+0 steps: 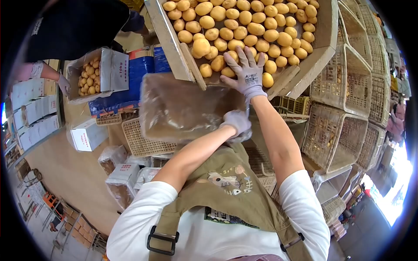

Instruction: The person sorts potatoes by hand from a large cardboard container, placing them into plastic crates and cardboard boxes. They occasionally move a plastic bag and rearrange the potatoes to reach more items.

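Potatoes (255, 29): yellow-skinned, smooth, round to oval, lying loose and closely spaced across the tray (324, 30). Box (187, 102): brown inside, open upward, lined with wrinkled, glossy clear plastic (159, 126), beside the tray's narrow end.

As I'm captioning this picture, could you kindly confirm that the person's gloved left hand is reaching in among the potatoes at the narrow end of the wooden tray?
Not quite: the head view shows that it is the right hand, gloved, reaching in among the potatoes at the narrow end of the wooden tray. The rest stands.
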`<state>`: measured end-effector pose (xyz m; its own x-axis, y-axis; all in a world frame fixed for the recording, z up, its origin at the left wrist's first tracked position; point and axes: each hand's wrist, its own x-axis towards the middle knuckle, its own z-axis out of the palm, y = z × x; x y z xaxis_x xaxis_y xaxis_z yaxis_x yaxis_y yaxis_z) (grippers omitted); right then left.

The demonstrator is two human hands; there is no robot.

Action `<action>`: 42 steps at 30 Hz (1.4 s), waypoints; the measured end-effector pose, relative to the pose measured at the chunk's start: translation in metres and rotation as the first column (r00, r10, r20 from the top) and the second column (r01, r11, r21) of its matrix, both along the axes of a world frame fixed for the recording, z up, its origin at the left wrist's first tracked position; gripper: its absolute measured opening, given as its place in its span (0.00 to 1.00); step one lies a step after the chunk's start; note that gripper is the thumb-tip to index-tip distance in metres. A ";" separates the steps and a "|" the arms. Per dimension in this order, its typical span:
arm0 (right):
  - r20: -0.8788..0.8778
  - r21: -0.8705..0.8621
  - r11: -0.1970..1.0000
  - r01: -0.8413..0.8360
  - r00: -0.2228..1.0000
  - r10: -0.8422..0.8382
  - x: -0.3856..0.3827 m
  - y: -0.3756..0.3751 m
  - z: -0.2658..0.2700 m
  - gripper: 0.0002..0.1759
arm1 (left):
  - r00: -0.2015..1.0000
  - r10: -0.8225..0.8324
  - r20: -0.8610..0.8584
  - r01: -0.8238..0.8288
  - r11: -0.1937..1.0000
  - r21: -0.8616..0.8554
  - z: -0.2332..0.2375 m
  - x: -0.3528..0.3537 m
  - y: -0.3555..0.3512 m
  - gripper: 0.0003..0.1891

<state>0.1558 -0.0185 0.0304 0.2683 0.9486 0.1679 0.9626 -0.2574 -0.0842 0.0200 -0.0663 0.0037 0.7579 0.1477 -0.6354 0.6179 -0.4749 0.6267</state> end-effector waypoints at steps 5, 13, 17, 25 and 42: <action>0.004 -0.020 1.000 0.006 1.000 -0.006 0.000 0.000 0.006 0.43 | 0.891 -0.340 0.301 0.375 0.925 -0.064 0.010 0.027 -0.024 0.24; -0.051 -0.027 1.000 0.003 0.999 -0.004 0.001 0.001 0.011 0.44 | 0.855 0.518 -0.032 -0.400 0.618 -0.677 -0.029 -0.041 0.042 0.32; -0.103 0.017 1.000 -0.015 0.995 0.017 0.001 0.000 0.011 0.45 | 0.428 0.632 -0.646 -0.436 -0.482 -0.760 -0.005 -0.022 0.086 0.49; -0.087 0.123 0.929 0.348 0.937 -0.340 0.116 0.002 0.093 0.27 | 0.357 0.619 -0.699 -0.159 -0.698 -0.699 0.011 0.003 0.077 0.60; -0.914 0.254 -0.234 0.938 0.312 0.258 0.097 -0.315 0.127 0.22 | 0.469 0.614 -0.636 -0.191 -0.632 -0.751 0.014 0.011 0.093 0.58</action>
<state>0.2526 -0.3333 0.1573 0.9488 -0.3105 -0.0574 0.0712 0.3874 -0.9192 0.0309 0.0268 0.0174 0.8749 0.0708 -0.4792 -0.1600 0.9760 -0.1480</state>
